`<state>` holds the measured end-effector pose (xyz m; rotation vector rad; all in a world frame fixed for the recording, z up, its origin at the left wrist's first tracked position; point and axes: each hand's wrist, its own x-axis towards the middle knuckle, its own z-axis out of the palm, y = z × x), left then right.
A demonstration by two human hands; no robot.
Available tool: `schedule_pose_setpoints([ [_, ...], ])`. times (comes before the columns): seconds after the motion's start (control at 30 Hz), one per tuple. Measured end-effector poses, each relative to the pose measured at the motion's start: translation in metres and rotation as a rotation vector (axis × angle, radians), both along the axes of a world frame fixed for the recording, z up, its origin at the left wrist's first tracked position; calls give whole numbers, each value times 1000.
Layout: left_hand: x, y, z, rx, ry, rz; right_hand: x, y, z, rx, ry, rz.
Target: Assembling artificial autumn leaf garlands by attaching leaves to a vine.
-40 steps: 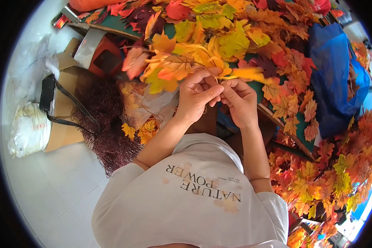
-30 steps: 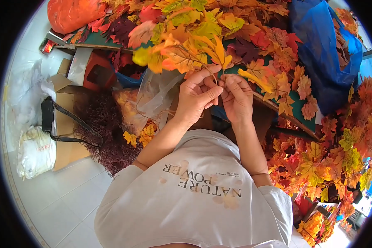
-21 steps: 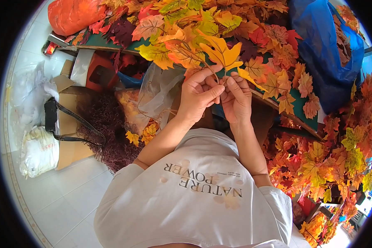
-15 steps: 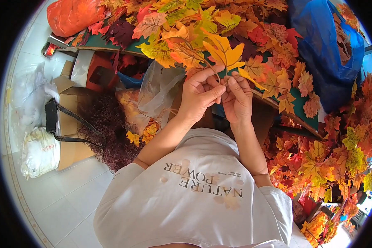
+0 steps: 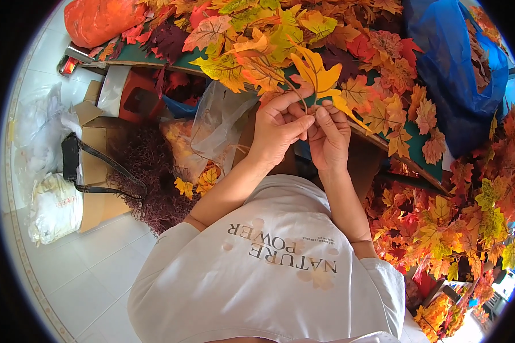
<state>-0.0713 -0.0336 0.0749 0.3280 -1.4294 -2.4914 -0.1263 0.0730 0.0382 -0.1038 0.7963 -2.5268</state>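
My left hand point(image 5: 277, 130) is closed, thumb against fingers, around a thin brown stem point(image 5: 293, 87) that curves up toward the leaves on the table. Close beside it, my right hand point(image 5: 331, 137) pinches the short stalk of a yellow-orange artificial maple leaf point(image 5: 319, 73). The leaf stands above the fingertips, with one lobe hanging to the right. Both sets of fingertips meet where stalk and stem come together; the exact join is hidden by the fingers. Orange and yellow-green artificial leaves point(image 5: 226, 70) lie just beyond my left hand.
A green-topped table point(image 5: 184, 64) carries heaped artificial leaves. On its right stands a blue plastic bag point(image 5: 440, 114); an orange bag point(image 5: 100, 24) lies far left. Below are a cardboard box point(image 5: 94, 197), a dark purple tangle of stems point(image 5: 146, 171) and a clear plastic bag point(image 5: 217, 123). More leaves point(image 5: 440, 228) hang at right.
The yellow-orange leaf has turned and shifted slightly right at my fingertips. Both hands keep nearly the same place and grip.
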Motion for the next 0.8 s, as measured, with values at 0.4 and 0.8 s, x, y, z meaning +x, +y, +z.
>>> schedule_pose_setpoints([
  [0.4,-2,-1,2,1,32,-5,2,-4,-6,-119,-119,-8],
  [0.8,-2,-2,-8,21,3,10,5,-7,-10,13,41,-81],
])
